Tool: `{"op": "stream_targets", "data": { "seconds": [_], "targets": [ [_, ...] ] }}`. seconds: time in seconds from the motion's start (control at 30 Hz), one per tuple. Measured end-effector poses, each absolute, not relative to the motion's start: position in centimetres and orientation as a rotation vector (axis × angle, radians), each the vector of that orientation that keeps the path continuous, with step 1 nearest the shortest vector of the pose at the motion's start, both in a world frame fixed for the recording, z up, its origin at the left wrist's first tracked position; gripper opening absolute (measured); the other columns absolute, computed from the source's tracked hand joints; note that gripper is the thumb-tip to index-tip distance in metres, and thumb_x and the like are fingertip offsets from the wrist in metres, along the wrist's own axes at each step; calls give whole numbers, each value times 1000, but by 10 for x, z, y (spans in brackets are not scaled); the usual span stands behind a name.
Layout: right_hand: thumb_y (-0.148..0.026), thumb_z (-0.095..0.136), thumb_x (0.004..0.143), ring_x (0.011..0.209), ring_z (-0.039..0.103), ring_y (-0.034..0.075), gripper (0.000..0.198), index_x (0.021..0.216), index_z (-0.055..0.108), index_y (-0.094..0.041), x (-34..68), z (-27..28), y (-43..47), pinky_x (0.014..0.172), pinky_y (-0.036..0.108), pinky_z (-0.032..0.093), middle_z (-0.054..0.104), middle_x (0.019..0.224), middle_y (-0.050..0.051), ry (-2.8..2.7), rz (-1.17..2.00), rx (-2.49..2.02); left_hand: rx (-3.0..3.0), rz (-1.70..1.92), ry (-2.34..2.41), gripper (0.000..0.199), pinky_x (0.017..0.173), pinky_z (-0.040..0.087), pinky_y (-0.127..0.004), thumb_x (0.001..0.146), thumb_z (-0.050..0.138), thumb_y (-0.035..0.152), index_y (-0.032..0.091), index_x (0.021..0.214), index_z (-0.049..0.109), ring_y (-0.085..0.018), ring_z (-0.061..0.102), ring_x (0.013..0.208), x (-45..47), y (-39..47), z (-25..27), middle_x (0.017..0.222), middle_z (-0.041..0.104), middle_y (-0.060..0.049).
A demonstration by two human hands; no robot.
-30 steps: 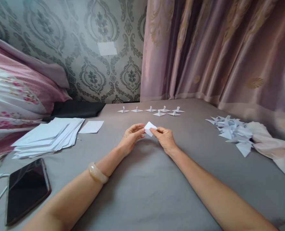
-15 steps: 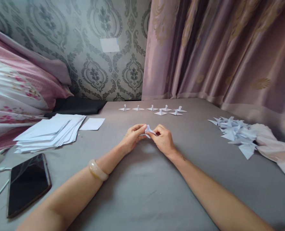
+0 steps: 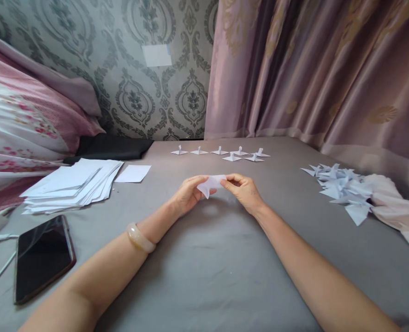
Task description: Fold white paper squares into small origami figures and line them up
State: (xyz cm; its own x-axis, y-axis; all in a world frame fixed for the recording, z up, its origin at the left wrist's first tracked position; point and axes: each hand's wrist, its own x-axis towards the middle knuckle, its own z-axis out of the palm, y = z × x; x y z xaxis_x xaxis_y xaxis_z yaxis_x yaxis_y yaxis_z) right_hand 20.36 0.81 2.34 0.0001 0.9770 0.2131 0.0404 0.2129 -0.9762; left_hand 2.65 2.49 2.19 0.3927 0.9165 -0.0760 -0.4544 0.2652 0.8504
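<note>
A small folded white paper piece is held up between my two hands, over the middle of the grey cloth surface. My left hand pinches its left side, thumb on top, the other fingers partly hidden behind. My right hand grips the right end between thumb and forefinger. Beyond my hands several folded paper cranes stand in rows near the far edge. To the right lies a heap of white folded paper pieces.
At left a stack of white paper sheets lies beside a single square sheet. A phone and white cable are at near left. A black folded item lies behind the stack, and pale fabric at right.
The folded paper has turned and is spread wider between my fingers. My right hand has moved slightly right, away from the left hand. The view has tilted slightly down.
</note>
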Motion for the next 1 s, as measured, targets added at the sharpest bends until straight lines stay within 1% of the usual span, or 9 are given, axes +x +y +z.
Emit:
{"op": "stream_targets", "data": {
  "seconds": [0.1, 0.2, 0.33, 0.43, 0.57, 0.67, 0.77, 0.87, 1.0],
  "targets": [
    [-45, 75, 63, 72, 57, 13, 33, 84, 72, -20, 204, 21, 11, 68, 26, 43, 70, 81, 2, -1174, 1034, -1124, 866, 990, 672, 21, 83, 53, -39, 69, 73, 22, 11, 86, 73, -21, 63, 84, 27, 24, 21, 92, 69, -11],
    [-47, 74, 65, 71, 58, 13, 38, 91, 72, -19, 203, 17, 15, 65, 26, 44, 71, 84, 3, -1132, 1007, -1145, 952, 907, 688, 29, 78, 51, -35, 68, 76, 26, 10, 92, 73, -19, 65, 77, 27, 22, 20, 89, 71, -12],
    [-45, 73, 67, 79, 62, 15, 36, 92, 72, -19, 202, 15, 16, 73, 28, 48, 73, 92, 4, -1190, 1001, -1075, 1053, 817, 671, 36, 70, 48, -27, 71, 76, 35, 10, 97, 73, -17, 64, 73, 26, 20, 20, 87, 72, -12],
    [-42, 72, 70, 82, 64, 16, 31, 91, 73, -19, 200, 14, 15, 78, 30, 49, 73, 94, 5, -1260, 973, -1043, 1122, 757, 658, 38, 71, 47, -26, 73, 74, 40, 9, 94, 73, -18, 65, 75, 26, 17, 20, 85, 72, -13],
    [-41, 68, 74, 81, 64, 17, 31, 95, 72, -19, 198, 14, 15, 76, 30, 50, 73, 93, 5, -1305, 852, -1057, 1135, 728, 703, 39, 73, 48, -29, 72, 75, 44, 9, 88, 73, -21, 67, 77, 29, 16, 20, 84, 73, -14],
    [-39, 64, 78, 84, 63, 16, 32, 102, 69, -19, 195, 14, 13, 74, 29, 49, 70, 102, 7, -1301, 664, -1096, 1125, 801, 790, 38, 70, 47, -27, 70, 75, 44, 8, 84, 73, -19, 66, 72, 30, 19, 14, 82, 73, -14],
    [-38, 59, 81, 83, 62, 17, 28, 98, 68, -18, 190, 12, 8, 74, 30, 49, 68, 101, 9, -1285, 500, -1192, 1097, 939, 894, 38, 67, 46, -25, 69, 76, 44, 9, 82, 74, -16, 64, 68, 29, 26, 5, 80, 73, -12],
    [-39, 58, 81, 78, 64, 18, 26, 93, 68, -17, 182, 5, 5, 74, 31, 50, 70, 89, 8, -1326, 633, -1238, 1121, 1043, 970, 38, 60, 42, -23, 67, 75, 46, 9, 77, 73, -13, 59, 61, 27, 31, -1, 73, 71, -9],
    [-40, 64, 76, 85, 67, 20, 34, 99, 63, -16, 170, -1, 5, 79, 34, 52, 71, 94, 10, -1243, 894, -1262, 1211, 1143, 1095, 37, 47, 29, -20, 65, 75, 47, 10, 66, 69, -7, 45, 47, 28, 28, 2, 55, 59, 0]
  ]
}}
